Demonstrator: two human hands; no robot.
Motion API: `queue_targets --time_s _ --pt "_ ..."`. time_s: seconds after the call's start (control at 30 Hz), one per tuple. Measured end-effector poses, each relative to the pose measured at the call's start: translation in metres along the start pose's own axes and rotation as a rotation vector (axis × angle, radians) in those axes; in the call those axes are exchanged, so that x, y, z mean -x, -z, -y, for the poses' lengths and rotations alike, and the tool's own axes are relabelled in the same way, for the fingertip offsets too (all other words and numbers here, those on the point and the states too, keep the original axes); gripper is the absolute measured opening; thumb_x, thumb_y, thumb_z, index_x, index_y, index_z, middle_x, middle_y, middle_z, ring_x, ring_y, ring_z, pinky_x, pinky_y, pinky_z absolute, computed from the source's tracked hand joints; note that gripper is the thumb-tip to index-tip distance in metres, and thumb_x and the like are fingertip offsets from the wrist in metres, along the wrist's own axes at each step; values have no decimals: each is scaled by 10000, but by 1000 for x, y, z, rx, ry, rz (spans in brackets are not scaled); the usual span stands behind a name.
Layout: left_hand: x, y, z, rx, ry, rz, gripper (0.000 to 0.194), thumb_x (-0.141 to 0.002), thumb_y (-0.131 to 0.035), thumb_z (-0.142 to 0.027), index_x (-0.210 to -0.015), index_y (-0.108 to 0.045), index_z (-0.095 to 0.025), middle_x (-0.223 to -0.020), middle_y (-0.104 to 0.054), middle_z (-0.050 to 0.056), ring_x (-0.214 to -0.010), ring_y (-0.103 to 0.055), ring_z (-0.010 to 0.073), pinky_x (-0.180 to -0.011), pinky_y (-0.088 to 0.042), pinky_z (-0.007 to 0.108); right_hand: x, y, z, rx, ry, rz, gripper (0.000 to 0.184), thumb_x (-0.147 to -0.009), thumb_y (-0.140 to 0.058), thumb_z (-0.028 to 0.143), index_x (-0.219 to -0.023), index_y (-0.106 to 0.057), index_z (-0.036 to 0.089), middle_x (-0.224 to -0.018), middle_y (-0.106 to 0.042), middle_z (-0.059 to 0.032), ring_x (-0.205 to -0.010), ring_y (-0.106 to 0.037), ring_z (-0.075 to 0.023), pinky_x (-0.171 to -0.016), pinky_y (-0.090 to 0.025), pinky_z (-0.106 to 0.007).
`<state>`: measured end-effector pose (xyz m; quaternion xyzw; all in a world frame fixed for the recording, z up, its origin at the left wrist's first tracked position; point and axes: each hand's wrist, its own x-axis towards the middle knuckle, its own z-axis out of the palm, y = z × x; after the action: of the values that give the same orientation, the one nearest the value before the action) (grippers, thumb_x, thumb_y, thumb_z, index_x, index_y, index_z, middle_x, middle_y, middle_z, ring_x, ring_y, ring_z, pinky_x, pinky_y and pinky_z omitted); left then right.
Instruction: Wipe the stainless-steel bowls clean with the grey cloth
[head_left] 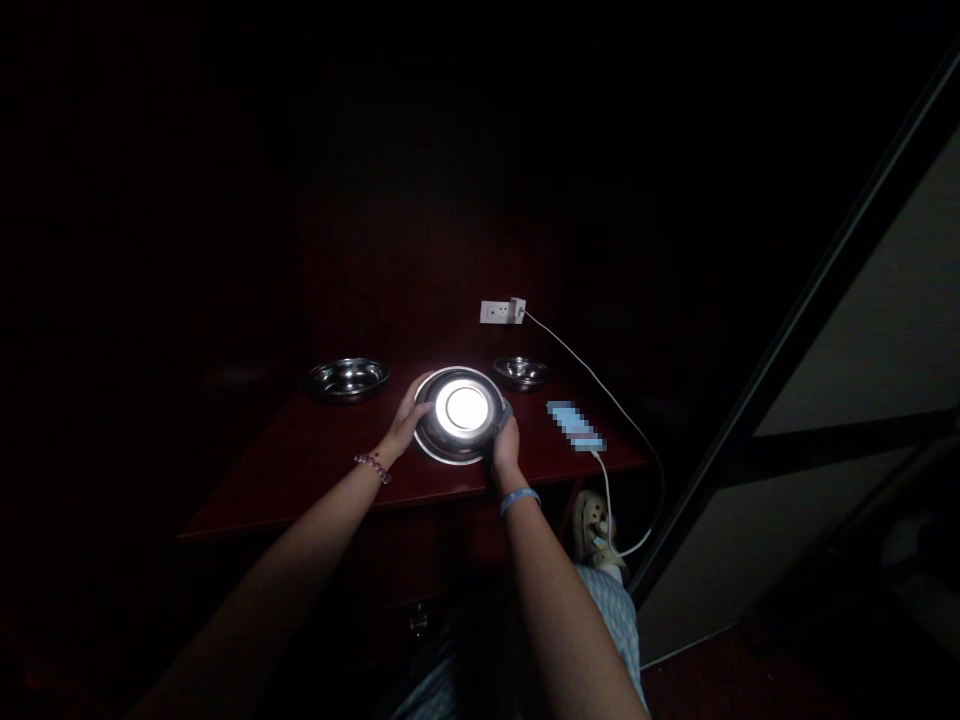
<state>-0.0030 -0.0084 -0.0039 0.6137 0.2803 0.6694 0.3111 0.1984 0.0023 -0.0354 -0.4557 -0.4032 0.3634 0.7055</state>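
Note:
A shiny steel bowl sits tilted on a dark red table, its inside glaring with reflected light. My left hand rests on the bowl's left rim, fingers curled over the edge. At the bowl's right rim, my right hand grips the edge together with a small dark grey thing, perhaps a cloth or sponge. A beaded bracelet is on my left wrist and a light blue band on my right.
Another steel bowl lies at the left and a smaller one at the back right. A phone lies on the table's right side, cabled to a wall socket. My foot in a pale sandal shows below. The surroundings are dark.

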Motion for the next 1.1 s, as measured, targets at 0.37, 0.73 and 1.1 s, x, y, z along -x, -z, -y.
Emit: queue_targets --time_s 0.37,0.73,1.1 --pt "-3 -7 4 -94 77 -185 536 -933 -545 -585 -1289 -661 -201 -1442 -657 147 -1425 -544 329 -1247 -357 514 7 -8 10 124 -105 -40 436 -957 -359 400 -1116 -699 179 -1235 -757 -132 -1233 -675 -296 -1098 -504 -464" --pt "-8 -1 15 -143 104 -282 483 -962 -506 -551 -1186 -700 -170 -1305 -722 160 -1319 -620 321 -1212 -400 514 28 -15 23 267 67 64 663 -1031 -293 498 -1595 -447 186 -1624 -498 -119 -1518 -443 -248 -1266 -314 -460" --pt "-9 5 29 -157 122 -269 418 -912 -527 -505 -1097 -723 -186 -1174 -761 137 -1213 -667 322 -1156 -452 506 56 -18 53 610 557 359 558 -1059 -342 346 -1579 -493 210 -1687 -416 -64 -1587 -322 -227 -1326 -179 -476"
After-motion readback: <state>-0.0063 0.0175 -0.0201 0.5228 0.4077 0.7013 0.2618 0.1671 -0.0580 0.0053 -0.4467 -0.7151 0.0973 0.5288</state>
